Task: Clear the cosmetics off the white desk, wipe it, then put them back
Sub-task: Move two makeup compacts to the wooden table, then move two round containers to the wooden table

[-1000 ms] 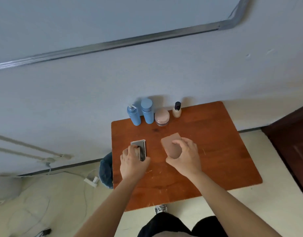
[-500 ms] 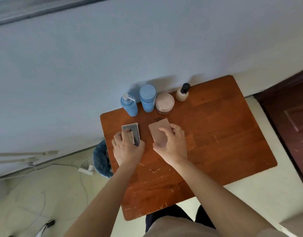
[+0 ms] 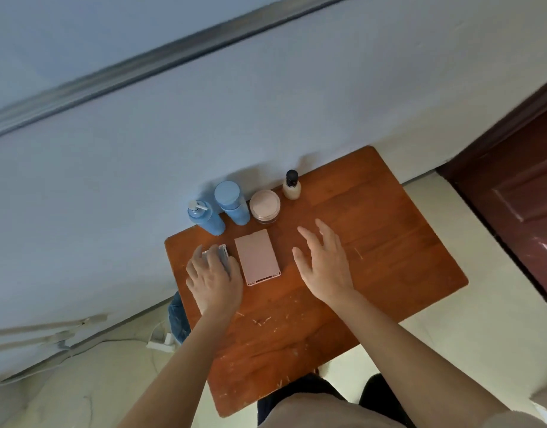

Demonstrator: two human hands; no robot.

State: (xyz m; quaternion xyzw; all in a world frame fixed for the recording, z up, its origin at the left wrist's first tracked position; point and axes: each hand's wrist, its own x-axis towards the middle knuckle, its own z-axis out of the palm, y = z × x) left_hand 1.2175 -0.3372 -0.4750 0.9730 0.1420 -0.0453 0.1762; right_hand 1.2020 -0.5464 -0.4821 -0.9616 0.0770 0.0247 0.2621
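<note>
Here, the head view, the only one I have, looks steeply down on a reddish-brown wooden tabletop (image 3: 389, 242) set against a pale blue wall. It is not white, though the task speaks of a white desk.

Along the wall edge stand four cosmetics in a row: a pump bottle (image 3: 204, 217), a blue bottle (image 3: 230, 202), a pink-lidded jar (image 3: 264, 206) and a small bottle (image 3: 291, 185) with a black cap. In front of them a flat pink palette (image 3: 257, 257) lies on the wood, touched by neither hand.

The left hand (image 3: 215, 279) covers a small grey case (image 3: 218, 253) just left of the palette, its fingers (image 3: 204, 264) curled over the case and hiding most of it. I cannot tell whether the case is fully down on the wood. The right hand (image 3: 323, 267) hovers right of the palette, fingers (image 3: 325, 232) spread apart and holding nothing.

I judge this to be the putting-back stage, with the case the last piece being placed. To do it well, I would:

- Lower the case flat and line its long edge up with the palette's.
- Keep it just beside the palette rather than against it, so that neither gets nudged.
- Let go by straightening the left fingers upward, not forward, because the pump bottle stands close behind and could tip.
- Keep the right hand clear of the jar.
</note>
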